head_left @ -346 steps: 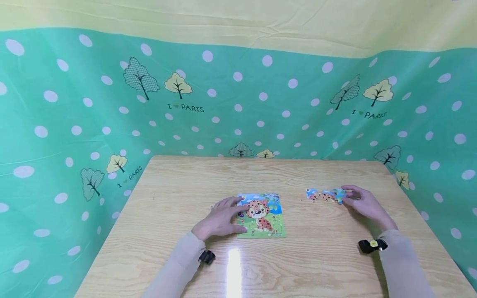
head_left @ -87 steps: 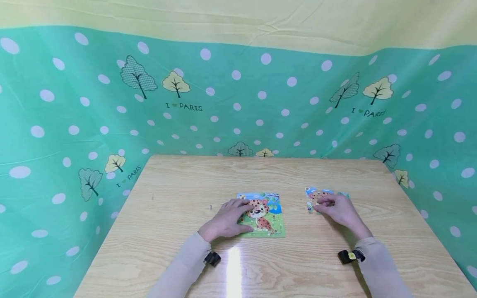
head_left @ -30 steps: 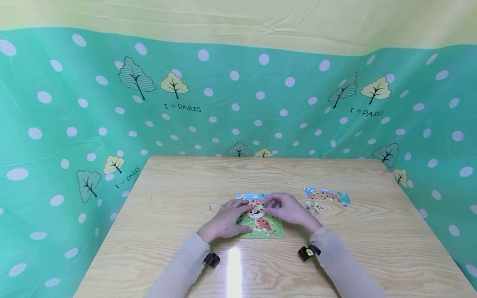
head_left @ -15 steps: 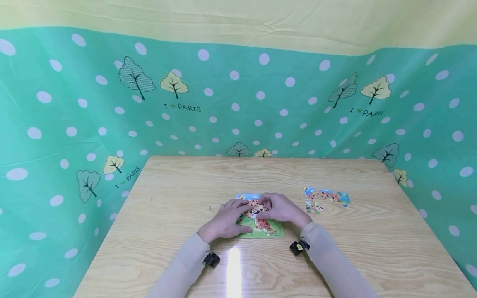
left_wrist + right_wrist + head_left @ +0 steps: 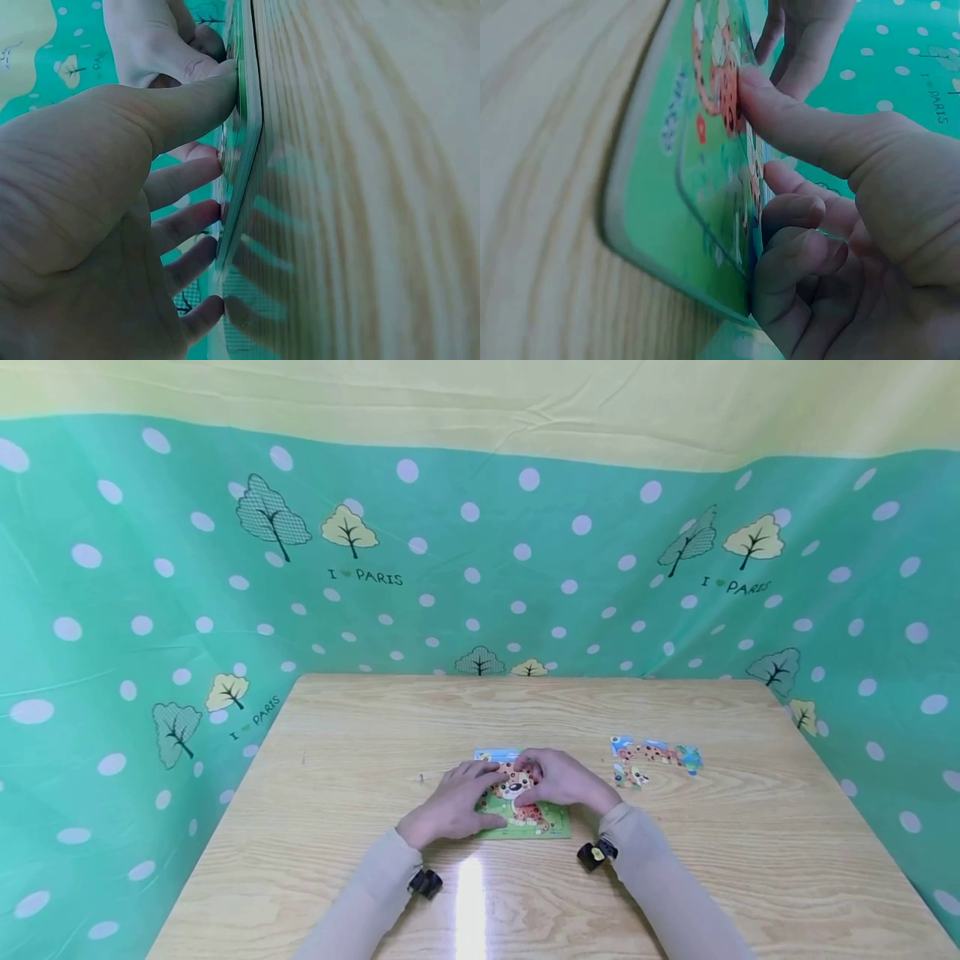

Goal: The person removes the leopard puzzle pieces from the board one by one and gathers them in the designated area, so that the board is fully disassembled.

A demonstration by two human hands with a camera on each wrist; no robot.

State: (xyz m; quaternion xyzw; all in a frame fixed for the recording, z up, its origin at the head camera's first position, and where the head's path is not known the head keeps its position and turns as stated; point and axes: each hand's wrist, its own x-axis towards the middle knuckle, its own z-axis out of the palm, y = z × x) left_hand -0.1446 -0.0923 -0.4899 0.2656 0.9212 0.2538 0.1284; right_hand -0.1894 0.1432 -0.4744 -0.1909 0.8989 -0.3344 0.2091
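We see a thin, stiff, light puzzle board (image 5: 525,814) flat mid-desk (image 5: 360,727), our left hand (image 5: 450,800) spread pressing its edge, right hand (image 5: 566,781) fingers (image 5: 780,124) curled, prying a loose piece best pinched by edges.

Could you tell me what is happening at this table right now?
A person is working on a leopard puzzle board lying on a wooden table. The left hand rests flat on its left side, while the right hand has its fingertips on the pieces in the middle. Several removed pieces lie to the right.
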